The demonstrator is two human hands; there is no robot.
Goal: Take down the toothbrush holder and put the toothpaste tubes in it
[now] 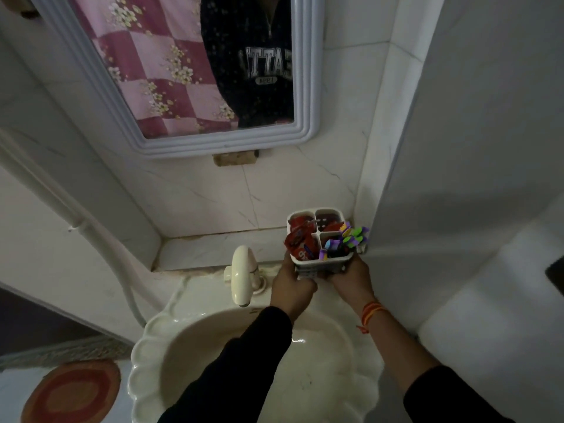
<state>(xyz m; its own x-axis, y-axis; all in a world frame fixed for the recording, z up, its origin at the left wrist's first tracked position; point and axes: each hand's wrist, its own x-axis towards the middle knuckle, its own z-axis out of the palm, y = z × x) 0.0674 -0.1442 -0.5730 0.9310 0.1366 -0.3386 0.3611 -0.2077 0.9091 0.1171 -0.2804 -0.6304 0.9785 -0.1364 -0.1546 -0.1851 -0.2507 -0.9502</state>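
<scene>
I am gripping the toothbrush holder (319, 239) with both hands, left hand (291, 283) and right hand (351, 277), fingers wrapped round its base. Red toothpaste tubes (300, 241) are sitting inside. Next, I judge, I should set it down steadily.

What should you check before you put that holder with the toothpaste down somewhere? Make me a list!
1. Both hands holding the toothbrush holder: ok, left hand and right hand grip its base.
2. Holder upright: ok, roughly level.
3. Red toothpaste tubes inside: ok, in the left compartments, though one leans out over the rim.
4. Toothbrushes secure: not ok, they lean out over the right edge.
5. Ledge behind the tap free to set it on: ok.
6. Ledge dry: cannot tell.
</scene>
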